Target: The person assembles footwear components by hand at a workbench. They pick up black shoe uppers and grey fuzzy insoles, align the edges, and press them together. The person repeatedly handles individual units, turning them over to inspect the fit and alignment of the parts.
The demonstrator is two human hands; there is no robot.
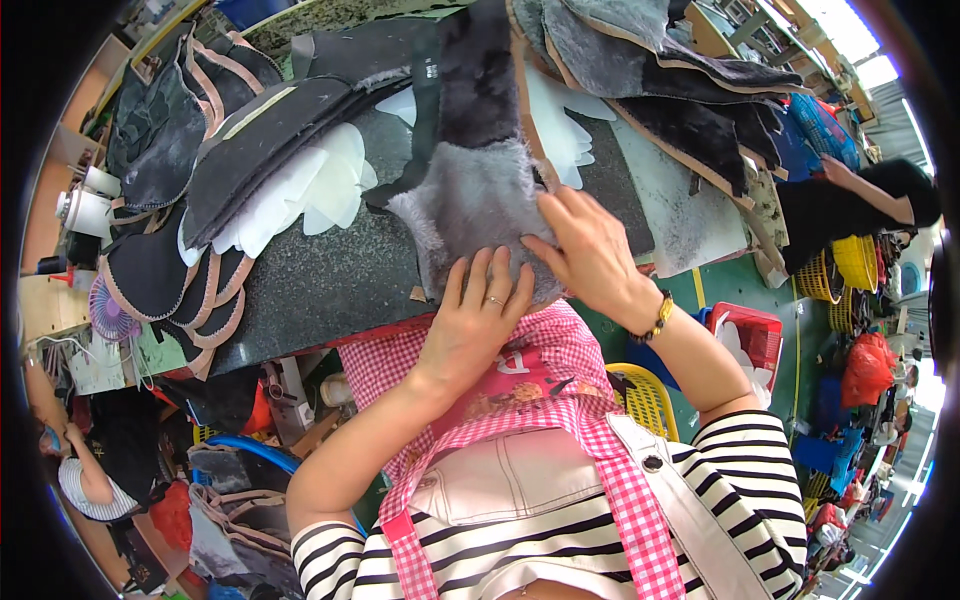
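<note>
A grey fur piece (470, 185) with a dark upper part and a tan edge strip lies across the dark worktable in front of me. My left hand (470, 325) rests flat on its near end, fingers stretched out, a ring on one of them. At the right edge of the fur, my right hand (592, 250) is bent round the tan-edged side, thumb on the fur and fingers curled at the border. What lies under those fingers is hidden. White translucent sheets (320, 185) fan out from beneath a stack of dark pieces (265, 150) to the left.
More grey fur pieces (640, 70) are heaped at the back right of the worktable (330, 275). Dark tan-edged pieces (150, 265) hang over its left side, near a purple fan (112, 308). A red basket (748, 345) and a yellow basket (642, 398) stand below. Another person (850, 205) is at the right.
</note>
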